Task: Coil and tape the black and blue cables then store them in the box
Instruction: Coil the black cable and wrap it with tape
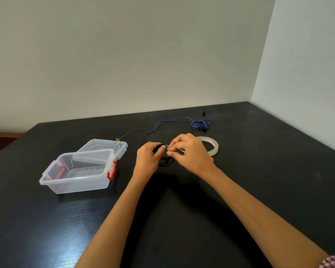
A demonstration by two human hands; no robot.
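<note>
Just right of the open clear box (pixel 79 171), both hands meet over the dark table (pixel 259 171): the left hand (pixel 148 160) is closed around the coiled black cable (pixel 165 162), the right hand (pixel 190 151) pinching at its top. Beyond the box, the blue cable (pixel 198 123) lies loose, and the tape roll (pixel 214 147) sits farther right, behind the right hand.

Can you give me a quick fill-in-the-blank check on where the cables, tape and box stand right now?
1. Both hands, left hand and right hand, hold the ____ cable.
2. The blue cable lies on the table, ____ the box.
3. The box's lid is ____.
4. The tape roll lies just beyond the ____ hand.

Missing words: black; outside; off; right
</note>
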